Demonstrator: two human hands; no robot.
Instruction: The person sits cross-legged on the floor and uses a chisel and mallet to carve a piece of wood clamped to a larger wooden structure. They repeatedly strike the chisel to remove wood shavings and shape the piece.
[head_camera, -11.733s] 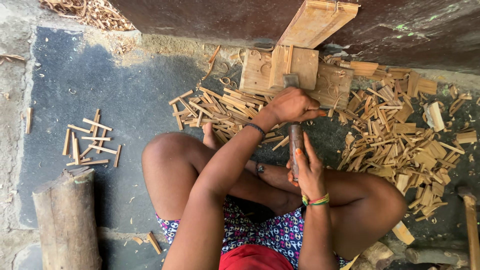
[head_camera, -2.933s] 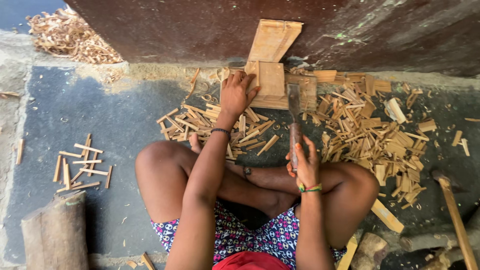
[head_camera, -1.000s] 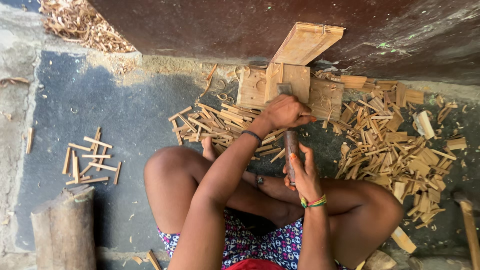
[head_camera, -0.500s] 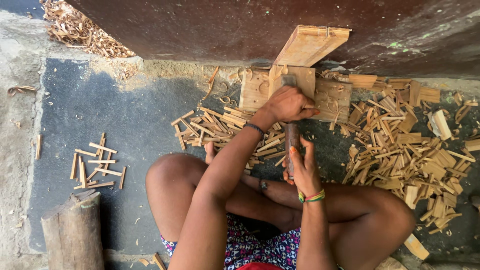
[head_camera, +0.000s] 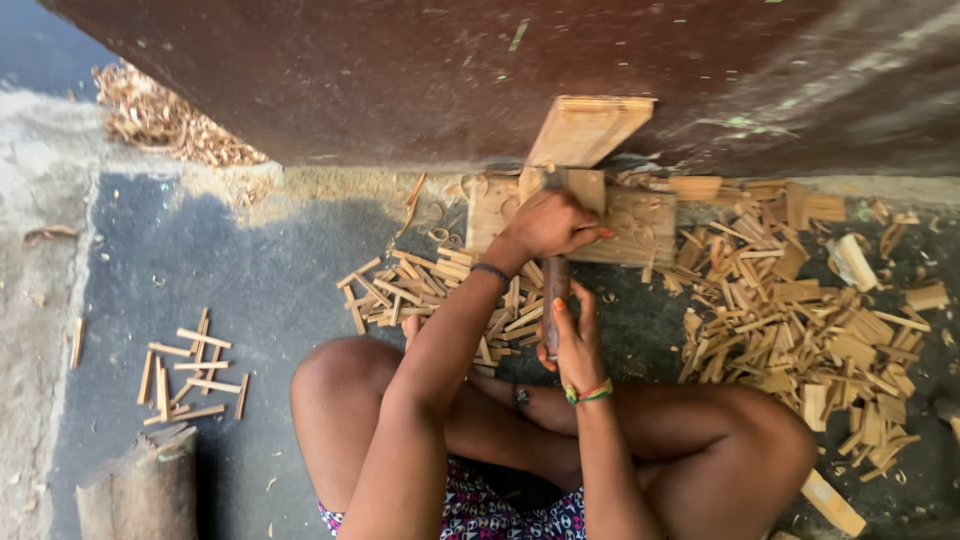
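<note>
Left hand (head_camera: 548, 225) grasps pale upright wood piece (head_camera: 572, 190) on flat wooden chopping block (head_camera: 640, 225); right hand (head_camera: 573, 335) clenched round dark tool handle (head_camera: 553, 300); grey concrete floor (head_camera: 250, 290), rusty brown wall (head_camera: 400, 70).

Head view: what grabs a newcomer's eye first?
The two hands at centre: the left hand presses on a small wooden block against the dark wall, while the right hand grips a dark tool handle just below. Heaps of split wood slivers cover the floor to the right.
</note>
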